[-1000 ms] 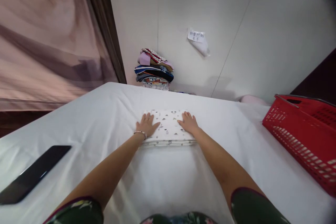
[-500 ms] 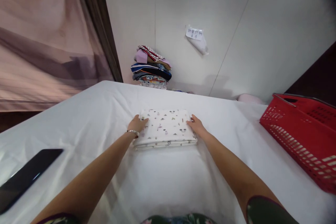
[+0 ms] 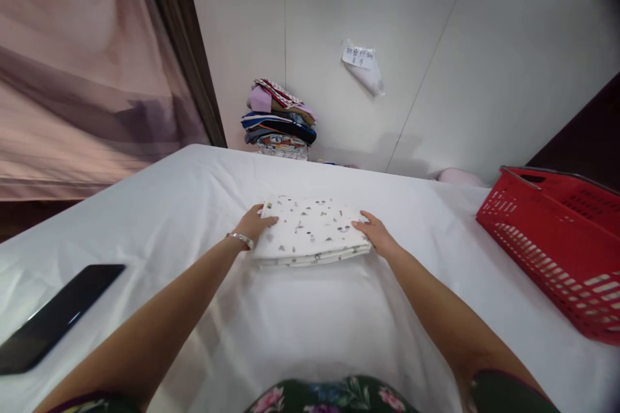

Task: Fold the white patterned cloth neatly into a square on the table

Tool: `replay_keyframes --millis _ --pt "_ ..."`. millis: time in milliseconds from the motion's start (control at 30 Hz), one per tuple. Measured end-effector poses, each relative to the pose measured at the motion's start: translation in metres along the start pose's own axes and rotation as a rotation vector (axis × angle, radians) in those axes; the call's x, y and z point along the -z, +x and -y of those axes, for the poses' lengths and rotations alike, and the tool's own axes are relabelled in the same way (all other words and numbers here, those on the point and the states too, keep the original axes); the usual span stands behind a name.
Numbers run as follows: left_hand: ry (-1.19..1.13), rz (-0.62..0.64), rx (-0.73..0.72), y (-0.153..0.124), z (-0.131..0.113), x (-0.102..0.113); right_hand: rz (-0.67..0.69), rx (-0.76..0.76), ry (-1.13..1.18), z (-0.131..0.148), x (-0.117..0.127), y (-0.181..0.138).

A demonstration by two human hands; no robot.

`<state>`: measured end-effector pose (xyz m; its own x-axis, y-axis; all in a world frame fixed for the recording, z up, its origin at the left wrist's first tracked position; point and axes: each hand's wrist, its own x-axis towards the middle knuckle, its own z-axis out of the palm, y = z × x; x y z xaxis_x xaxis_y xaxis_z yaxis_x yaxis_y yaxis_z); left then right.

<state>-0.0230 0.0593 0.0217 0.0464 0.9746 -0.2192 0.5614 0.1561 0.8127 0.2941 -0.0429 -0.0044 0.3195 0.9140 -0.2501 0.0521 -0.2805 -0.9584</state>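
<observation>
Folded cloth [image 3: 310, 230], white with tiny dark prints, lies flat in the middle of the white bed sheet [image 3: 300, 329], its long side running left to right. It is soft, thick and rectangle-shaped. The left hand [image 3: 255, 226] and right hand [image 3: 376, 236] grip its two short ends, thumbs on top.

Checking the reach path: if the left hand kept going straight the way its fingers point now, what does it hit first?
The left hand points right, fingers already on the left edge of the folded printed cloth. Going on, it would meet that cloth first; beyond it sits the right hand at the opposite edge.
</observation>
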Motion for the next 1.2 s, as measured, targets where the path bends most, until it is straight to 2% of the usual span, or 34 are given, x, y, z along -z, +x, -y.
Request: replay_keyframes --millis 67,200,333,500,600,667,767,867,967,1067,1133,1200 --pt "0.004 -0.001 -0.005 -0.006 0.004 -0.006 -0.022 -0.003 -0.04 -0.005 0.006 -0.006" --pt "0.112 0.029 0.073 -0.01 0.015 -0.014 -0.012 -0.08 -0.125 -0.015 0.013 -0.017" --pt "0.103 0.056 0.126 -0.02 0.016 -0.009 0.047 -0.128 -0.225 -0.013 0.016 -0.025" --pt "-0.028 0.216 0.203 -0.055 0.024 0.004 0.113 -0.206 -0.258 0.001 0.02 -0.044" --pt "0.006 0.273 0.162 -0.073 0.036 0.005 0.167 -0.235 -0.215 0.001 0.022 -0.059" --pt "0.05 0.248 0.111 -0.081 0.042 0.002 0.205 -0.238 -0.179 -0.004 0.022 -0.066" --pt "0.036 0.152 0.073 -0.087 0.046 -0.004 0.185 -0.168 -0.13 -0.014 0.02 -0.071" --pt "-0.136 0.144 0.12 -0.092 0.044 -0.009 0.145 -0.125 -0.143 -0.022 0.019 -0.074" --pt "-0.31 0.176 0.196 -0.097 0.042 -0.012 0.172 -0.108 -0.323 -0.023 0.02 -0.078" --pt "-0.346 0.148 0.205 -0.101 0.044 -0.011 0.074 0.054 -0.71 -0.018 0.022 -0.085" --pt "-0.299 0.125 0.185 -0.104 0.047 -0.009 -0.044 0.274 -0.93 -0.015 0.021 -0.092" --pt "-0.142 0.074 0.113 -0.11 0.05 -0.005 -0.081 0.528 -1.005 -0.013 0.017 -0.099"
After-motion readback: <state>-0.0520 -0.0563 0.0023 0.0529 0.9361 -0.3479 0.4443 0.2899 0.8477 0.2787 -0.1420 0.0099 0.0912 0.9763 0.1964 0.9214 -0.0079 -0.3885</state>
